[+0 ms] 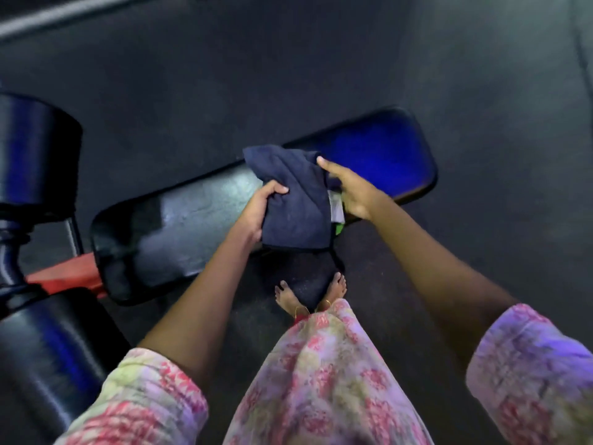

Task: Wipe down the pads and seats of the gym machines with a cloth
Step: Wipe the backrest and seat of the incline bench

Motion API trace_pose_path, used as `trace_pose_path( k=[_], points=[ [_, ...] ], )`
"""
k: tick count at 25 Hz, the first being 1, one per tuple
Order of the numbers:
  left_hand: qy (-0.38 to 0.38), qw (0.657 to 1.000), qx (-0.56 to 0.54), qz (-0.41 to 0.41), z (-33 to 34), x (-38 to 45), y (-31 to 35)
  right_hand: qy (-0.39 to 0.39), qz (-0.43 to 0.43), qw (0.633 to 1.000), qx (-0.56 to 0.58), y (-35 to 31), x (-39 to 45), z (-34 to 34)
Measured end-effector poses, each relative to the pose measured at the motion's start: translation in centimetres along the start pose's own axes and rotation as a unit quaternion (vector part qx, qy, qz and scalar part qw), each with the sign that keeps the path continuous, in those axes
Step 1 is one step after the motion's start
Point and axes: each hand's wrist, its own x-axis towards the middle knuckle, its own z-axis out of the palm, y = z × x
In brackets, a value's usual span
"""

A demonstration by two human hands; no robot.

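Observation:
A long black padded bench (pixel 179 226) runs from lower left to upper right, with a blue sheen on its far end. Above its middle I hold a dark navy cloth (pixel 295 200), bunched and hanging. My left hand (pixel 260 213) grips the cloth's left edge with the thumb on top. My right hand (pixel 349 191) holds the right side, its thumb pointing up along the cloth's top corner. A pale tag and a bit of green show at the cloth's right edge.
Two black round roller pads (pixel 35 149) (pixel 48 354) on a dark post stand at the left, with a red frame piece (pixel 64 274) beneath the bench end. The floor is dark rubber. My bare feet (pixel 308 293) stand beside the bench.

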Motion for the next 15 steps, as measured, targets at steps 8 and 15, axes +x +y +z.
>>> trace_pose_path(
  k=[8, 15],
  points=[
    [0.081, 0.955, 0.204, 0.199, 12.4, -3.1, 7.7, 0.062, -0.174, 0.982, 0.041, -7.5, -8.3, -6.0],
    [-0.044, 0.838, 0.374, 0.396, 23.3, -3.6, 12.5, 0.19, -0.304, 0.933, 0.032, -12.9, -15.7, -13.3]
  ],
)
